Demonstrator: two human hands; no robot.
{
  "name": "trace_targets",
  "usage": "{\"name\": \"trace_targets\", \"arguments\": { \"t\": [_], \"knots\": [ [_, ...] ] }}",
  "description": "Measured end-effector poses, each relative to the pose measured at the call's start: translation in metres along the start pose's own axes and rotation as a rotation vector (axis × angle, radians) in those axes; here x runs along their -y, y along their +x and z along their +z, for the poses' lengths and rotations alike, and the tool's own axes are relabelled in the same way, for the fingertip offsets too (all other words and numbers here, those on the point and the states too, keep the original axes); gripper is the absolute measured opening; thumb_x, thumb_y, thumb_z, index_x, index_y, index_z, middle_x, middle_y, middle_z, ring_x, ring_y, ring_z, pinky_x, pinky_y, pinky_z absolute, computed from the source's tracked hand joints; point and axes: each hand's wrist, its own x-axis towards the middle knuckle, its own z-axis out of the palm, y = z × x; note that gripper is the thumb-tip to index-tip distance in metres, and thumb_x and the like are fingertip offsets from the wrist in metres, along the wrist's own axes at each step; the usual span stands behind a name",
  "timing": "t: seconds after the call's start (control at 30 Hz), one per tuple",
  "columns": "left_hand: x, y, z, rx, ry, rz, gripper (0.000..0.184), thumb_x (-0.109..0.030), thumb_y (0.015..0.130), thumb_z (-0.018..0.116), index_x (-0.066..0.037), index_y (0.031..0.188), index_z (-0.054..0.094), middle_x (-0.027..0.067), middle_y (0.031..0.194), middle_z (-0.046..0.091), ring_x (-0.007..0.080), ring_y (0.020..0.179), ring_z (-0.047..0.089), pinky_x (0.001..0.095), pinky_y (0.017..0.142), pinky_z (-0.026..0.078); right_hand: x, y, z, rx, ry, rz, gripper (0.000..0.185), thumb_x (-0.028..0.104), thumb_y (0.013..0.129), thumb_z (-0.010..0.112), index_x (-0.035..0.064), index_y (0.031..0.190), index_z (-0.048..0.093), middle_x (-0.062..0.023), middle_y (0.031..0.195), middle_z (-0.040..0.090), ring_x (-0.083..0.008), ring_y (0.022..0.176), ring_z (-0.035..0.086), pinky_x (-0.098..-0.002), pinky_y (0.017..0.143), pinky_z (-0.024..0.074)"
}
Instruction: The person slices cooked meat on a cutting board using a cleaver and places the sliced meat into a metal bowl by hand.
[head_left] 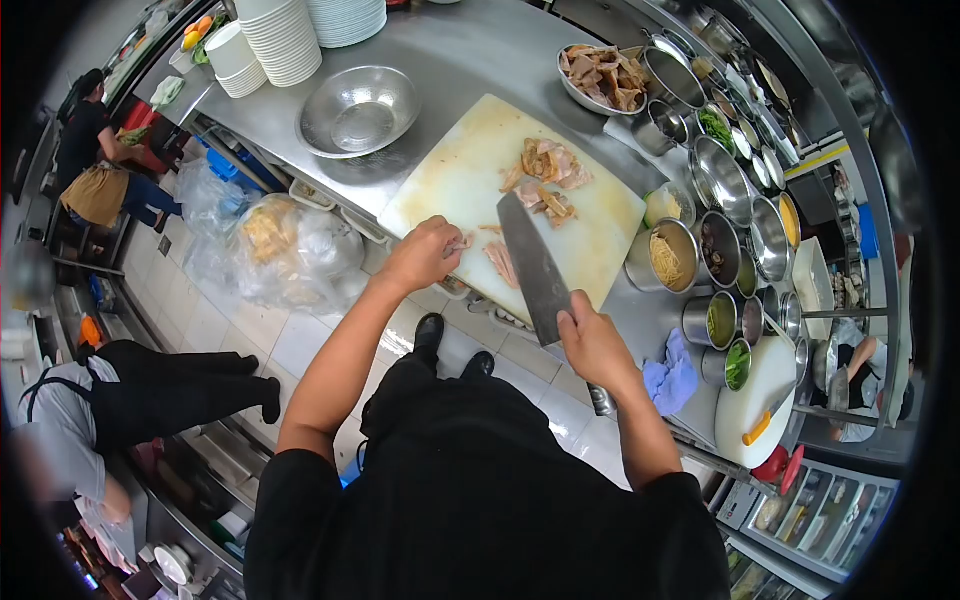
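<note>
A wide cleaver [533, 268] is in my right hand [597, 345], its blade lying over the near part of the white cutting board [450, 150]. My left hand [425, 254] is closed at the board's left near edge, with a small piece of meat [458, 243] at its fingertips. Sliced meat [553, 164] forms a pile past the blade's tip, and a second, smaller pile [546, 203] lies just nearer. Some strips [500, 262] rest left of the blade.
A steel bowl [360, 110] and stacked white bowls [278, 40] stand at the back left. Meat fills another bowl [603, 78]; ingredient containers [663, 256] line the right. A blue cloth [671, 374] lies near the right edge. Two people [150, 385] [95, 160] are at the left.
</note>
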Motion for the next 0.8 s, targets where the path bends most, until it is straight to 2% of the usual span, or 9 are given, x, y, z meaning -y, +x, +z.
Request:
{"name": "trace_targets", "arguments": {
  "t": [0.03,0.13,0.2,0.23,0.3,0.43,0.63,0.73,0.8],
  "knots": [
    [0.002,0.002,0.0,0.001,0.0,0.001,0.017,-0.005,0.078,0.068,-0.001,0.094,0.069,0.0166,0.088,0.063,0.0352,0.085,0.065,0.0416,0.077,0.053,-0.006,0.0,0.001,-0.001,0.001,0.001,0.022,0.022,0.102,0.049,0.001,0.105,0.043,-0.0287,0.069,0.063,-0.0486,0.066,0.064,-0.0539,0.065,0.0501],
    [0.012,0.01,0.006,0.051,0.063,0.032,0.017,-0.008,0.084,0.071,0.001,0.098,0.07,0.012,0.086,0.065,0.0229,0.073,0.065,0.0347,0.068,0.054,-0.024,-0.001,0.007,-0.038,0.084,0.063,0.02,0.021,0.102,0.049,0.0011,0.103,0.044,-0.0192,0.061,0.059,-0.0329,0.05,0.063,-0.0436,0.05,0.0496],
    [0.012,0.012,0.006,0.004,-0.41,-0.333,0.015,-0.008,0.091,0.066,0.003,0.1,0.069,0.0081,0.086,0.066,0.0148,0.069,0.061,0.0292,0.062,0.05,-0.029,-0.005,0.008,-0.069,0.127,0.124,0.019,0.02,0.102,0.05,0.0013,0.104,0.046,-0.0117,0.06,0.056,-0.0194,0.043,0.056,-0.0354,0.042,0.0454],
    [0.011,0.012,0.002,0.005,-0.401,-0.326,0.015,-0.008,0.091,0.066,0.003,0.1,0.069,0.0081,0.086,0.066,0.0148,0.069,0.061,0.0292,0.062,0.05,-0.027,-0.009,0.005,-0.078,0.134,0.121,0.019,0.02,0.102,0.05,0.0013,0.104,0.046,-0.0117,0.06,0.056,-0.0194,0.043,0.056,-0.0354,0.042,0.0454],
    [0.009,0.006,-0.011,0.059,-1.275,-0.583,0.017,-0.011,0.098,0.062,0.003,0.104,0.069,0.0074,0.089,0.066,0.0074,0.071,0.055,0.0208,0.056,0.042,-0.019,-0.017,-0.001,-0.057,0.293,0.27,0.019,0.019,0.102,0.05,0.0014,0.106,0.047,-0.0085,0.061,0.056,-0.0173,0.043,0.054,-0.0343,0.041,0.0445],
    [0.01,0.0,-0.016,0.103,-1.532,-0.498,0.018,-0.009,0.099,0.058,0.005,0.108,0.067,0.0081,0.091,0.066,0.0074,0.071,0.055,0.017,0.054,0.039,-0.028,-0.024,0.002,-0.084,0.351,0.292,0.018,0.018,0.102,0.05,0.0015,0.109,0.048,-0.0064,0.062,0.055,-0.015,0.044,0.053,-0.0334,0.041,0.0443],
    [0.002,0.002,-0.011,0.1,-1.553,-0.394,0.022,-0.012,0.099,0.058,0.006,0.109,0.066,0.0064,0.091,0.065,0.0067,0.072,0.055,0.0159,0.052,0.038,-0.042,-0.023,0.007,-0.071,0.4,0.32,0.023,0.018,0.102,0.05,0.0018,0.118,0.048,-0.004,0.06,0.052,-0.0134,0.042,0.05,-0.032,0.04,0.0437],
    [0.0,0.01,-0.002,0.073,-1.372,-0.541,0.021,-0.01,0.097,0.06,0.005,0.11,0.067,0.0059,0.09,0.066,0.0067,0.073,0.057,0.0168,0.053,0.041,-0.048,-0.017,0.012,-0.043,0.31,0.236,0.025,0.019,0.103,0.049,0.0032,0.122,0.048,-0.0029,0.059,0.051,-0.0123,0.041,0.049,-0.0311,0.038,0.0423],
    [-0.001,0.012,0.004,0.071,-1.143,-0.605,0.021,-0.011,0.096,0.062,0.005,0.109,0.068,0.0043,0.084,0.066,0.0069,0.073,0.059,0.0186,0.055,0.044,-0.046,-0.018,0.012,-0.097,0.458,0.352,0.025,0.02,0.102,0.05,0.0044,0.121,0.048,-0.0061,0.059,0.054,-0.0152,0.043,0.053,-0.0331,0.039,0.0449]
  ]
}}
